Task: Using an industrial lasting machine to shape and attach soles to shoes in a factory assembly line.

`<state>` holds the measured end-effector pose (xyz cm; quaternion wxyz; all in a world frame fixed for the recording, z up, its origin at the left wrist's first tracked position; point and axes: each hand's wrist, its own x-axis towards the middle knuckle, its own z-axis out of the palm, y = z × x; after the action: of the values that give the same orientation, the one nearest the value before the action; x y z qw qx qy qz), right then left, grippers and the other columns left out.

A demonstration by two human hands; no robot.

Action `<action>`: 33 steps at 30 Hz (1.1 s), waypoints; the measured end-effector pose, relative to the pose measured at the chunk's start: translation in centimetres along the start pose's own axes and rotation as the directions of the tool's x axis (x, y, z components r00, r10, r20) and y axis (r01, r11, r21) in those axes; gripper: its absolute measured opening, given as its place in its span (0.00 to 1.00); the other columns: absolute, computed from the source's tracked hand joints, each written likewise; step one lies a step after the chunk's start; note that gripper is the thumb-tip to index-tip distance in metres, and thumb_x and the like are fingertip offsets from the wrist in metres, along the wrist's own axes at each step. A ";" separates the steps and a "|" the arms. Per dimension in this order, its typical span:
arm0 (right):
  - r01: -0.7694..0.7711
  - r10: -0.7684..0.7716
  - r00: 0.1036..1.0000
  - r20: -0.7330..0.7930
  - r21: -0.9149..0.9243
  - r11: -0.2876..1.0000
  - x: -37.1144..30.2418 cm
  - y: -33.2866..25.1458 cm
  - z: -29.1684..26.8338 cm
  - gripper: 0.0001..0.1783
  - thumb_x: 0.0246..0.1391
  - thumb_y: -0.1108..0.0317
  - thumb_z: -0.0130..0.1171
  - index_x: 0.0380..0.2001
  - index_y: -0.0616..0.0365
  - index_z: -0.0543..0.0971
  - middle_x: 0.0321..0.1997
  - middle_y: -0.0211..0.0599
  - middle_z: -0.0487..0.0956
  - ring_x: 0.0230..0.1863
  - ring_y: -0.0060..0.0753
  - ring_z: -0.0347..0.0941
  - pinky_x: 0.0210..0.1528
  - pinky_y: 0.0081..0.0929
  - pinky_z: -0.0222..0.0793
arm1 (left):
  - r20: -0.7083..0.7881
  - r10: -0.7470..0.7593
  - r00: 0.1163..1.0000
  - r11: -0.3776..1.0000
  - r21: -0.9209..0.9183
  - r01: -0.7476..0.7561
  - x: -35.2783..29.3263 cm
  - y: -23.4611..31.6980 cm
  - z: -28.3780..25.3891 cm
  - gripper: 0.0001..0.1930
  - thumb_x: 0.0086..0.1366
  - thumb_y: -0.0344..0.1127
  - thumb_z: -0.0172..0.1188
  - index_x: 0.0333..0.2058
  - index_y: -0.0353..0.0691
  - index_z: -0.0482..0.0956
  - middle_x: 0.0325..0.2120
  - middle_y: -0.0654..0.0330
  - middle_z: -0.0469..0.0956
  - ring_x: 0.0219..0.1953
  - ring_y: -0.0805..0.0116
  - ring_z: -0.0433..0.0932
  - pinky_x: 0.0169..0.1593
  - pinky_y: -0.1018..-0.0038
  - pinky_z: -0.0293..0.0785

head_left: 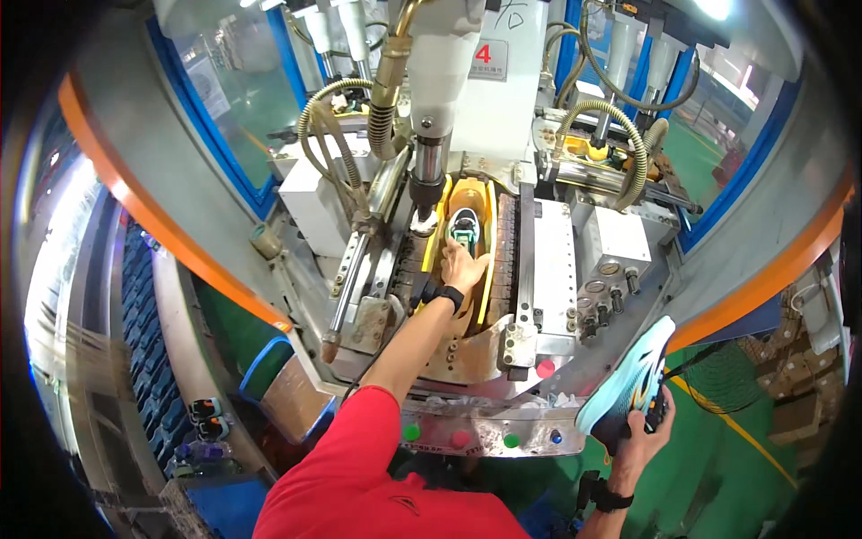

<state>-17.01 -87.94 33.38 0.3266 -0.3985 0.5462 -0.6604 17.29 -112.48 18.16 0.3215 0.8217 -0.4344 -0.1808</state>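
Note:
My left hand (462, 269) reaches into the press bay, its thumb stretched out to the right and its fingers at the near part of a sneaker (464, 225). That sneaker, white, dark and mint green, sits between two yellow side pads (489, 242); my hand covers its near end. At the lower right, my right hand (648, 429) grips a second sneaker (633, 382), tipped on its side. Its mint sole faces left, and its dark upper shows orange marks. Both wrists wear dark bands.
Above the bay hangs a press cylinder (430, 166). A metal rod (346, 287) stands along its left side. Coloured buttons line the front panel (485, 429). An orange-edged guard (171, 234) curves round the left, and a blue conveyor (148, 332) runs beyond it.

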 end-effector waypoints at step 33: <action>0.860 -0.540 0.277 0.795 0.046 0.508 -2.9 10.6 33.6 0.22 0.56 0.71 0.52 0.55 0.62 0.70 0.47 0.56 0.75 0.44 0.61 0.74 0.49 0.46 0.71 | -0.037 -0.808 0.589 0.086 -0.995 0.055 -47.9 -16.7 -30.8 0.13 0.62 0.30 0.60 0.45 0.36 0.75 0.37 0.62 0.78 0.37 0.70 0.79 0.37 0.75 0.78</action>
<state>13.97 -102.94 25.32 0.0888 -0.8828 0.2459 -0.3903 18.32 -54.36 30.01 0.7806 0.5538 0.1867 -0.2215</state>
